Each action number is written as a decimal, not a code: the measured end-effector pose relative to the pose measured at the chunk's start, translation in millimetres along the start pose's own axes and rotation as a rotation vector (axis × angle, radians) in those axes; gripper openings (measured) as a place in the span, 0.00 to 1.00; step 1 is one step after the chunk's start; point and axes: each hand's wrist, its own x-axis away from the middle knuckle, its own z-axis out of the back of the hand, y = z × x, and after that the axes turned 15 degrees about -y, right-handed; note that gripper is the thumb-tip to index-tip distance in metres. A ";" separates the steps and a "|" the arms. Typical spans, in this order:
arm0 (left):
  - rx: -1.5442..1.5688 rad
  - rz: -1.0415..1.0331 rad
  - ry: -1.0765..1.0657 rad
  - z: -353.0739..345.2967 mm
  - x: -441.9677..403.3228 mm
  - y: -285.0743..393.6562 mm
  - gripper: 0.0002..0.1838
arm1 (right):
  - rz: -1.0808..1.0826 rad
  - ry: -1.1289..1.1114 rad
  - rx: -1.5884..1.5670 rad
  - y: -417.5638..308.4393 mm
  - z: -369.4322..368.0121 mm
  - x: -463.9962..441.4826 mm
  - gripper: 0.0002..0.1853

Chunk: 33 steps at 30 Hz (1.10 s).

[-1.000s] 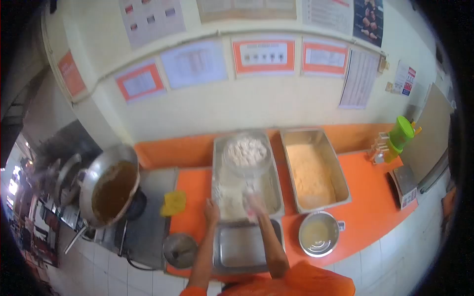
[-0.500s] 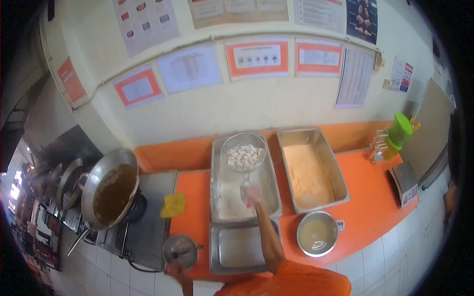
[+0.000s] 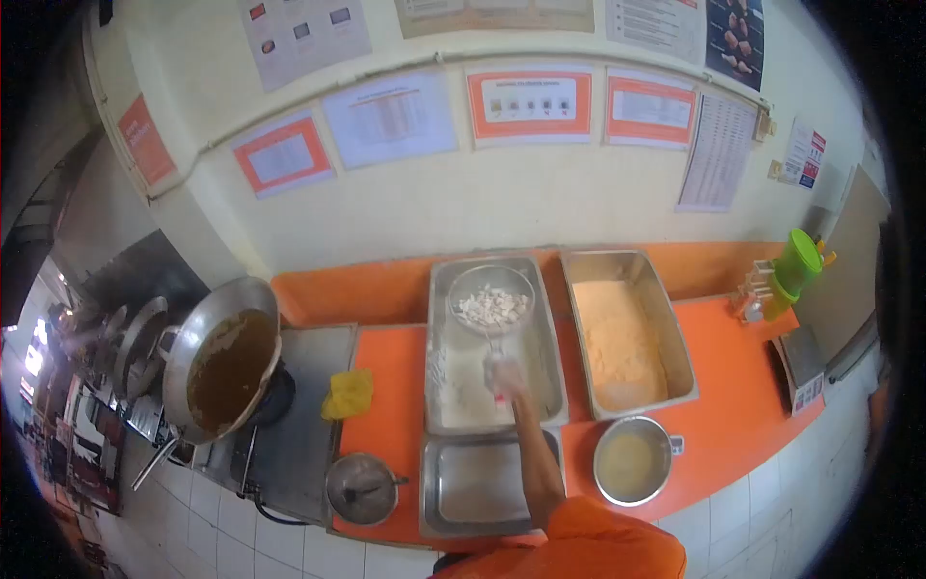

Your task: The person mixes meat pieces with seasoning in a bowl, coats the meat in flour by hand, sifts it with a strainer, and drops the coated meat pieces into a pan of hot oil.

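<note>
My right hand (image 3: 504, 378), slightly blurred, is closed around the handle of a round strainer (image 3: 492, 277). Small, whitish, flour-dusted pieces (image 3: 493, 307) lie in the strainer. It is over the far half of a deep steel pan (image 3: 434, 386), which has white flour (image 3: 461, 398) on its bottom. Just in front of that pan, below my forearm, is a shallower steel pan (image 3: 482, 487). My left hand is out of view.
A wok of brown oil (image 3: 231, 372) stands on the stove at left, near a yellow cloth (image 3: 348, 395). A small metal bowl (image 3: 362, 489) is at front left. To the right are a pan of orange-tinted powder (image 3: 617, 338) and a bowl of pale liquid (image 3: 632, 465).
My left hand, earlier near the small metal bowl, has left the view. The camera view has shifted a little. The pieces in the strainer lie differently, and my right hand still grips the handle.
</note>
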 end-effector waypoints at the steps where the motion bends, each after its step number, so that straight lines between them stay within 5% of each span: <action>1: 0.008 0.000 0.005 -1.6 -1.2 -1.9 0.16 | -0.011 -0.010 -0.062 -16.4 -3.0 -1.0 0.07; 3: 0.012 0.008 0.004 -2.5 -1.1 -4.2 0.16 | -0.008 -0.064 -0.442 -32.1 -16.0 61.5 0.13; 7: -0.013 0.017 -0.006 -0.8 5.4 -2.0 0.15 | 0.045 -0.061 -0.064 -34.3 -5.7 55.1 0.13; 10: 0.002 0.022 -0.004 -4.0 1.3 -2.6 0.15 | -0.054 -0.091 -0.446 -75.3 -17.4 88.1 0.12; 14: -0.017 0.030 -0.023 -8.5 3.5 3.2 0.15 | 0.071 -0.056 -0.095 90.4 6.4 -45.7 0.09; 17: -0.007 0.023 -0.023 -12.9 -2.5 6.6 0.15 | 0.060 -0.031 -0.542 -57.3 -21.6 82.0 0.08; 21: -0.029 0.027 -0.038 -13.6 1.0 8.9 0.15 | 0.157 -0.194 -0.549 -45.8 -6.8 43.5 0.08; 27: -0.037 0.029 -0.048 -16.9 3.0 7.8 0.14 | 0.191 0.027 -0.389 -49.2 -13.5 48.8 0.10; 30: -0.018 0.015 -0.042 -24.9 -6.5 11.7 0.14 | 0.066 -0.057 -0.533 -31.6 -20.2 69.0 0.11; 33: -0.037 0.035 -0.046 -23.8 -1.7 10.7 0.14 | -0.085 -0.008 -0.346 -30.1 -8.0 41.8 0.12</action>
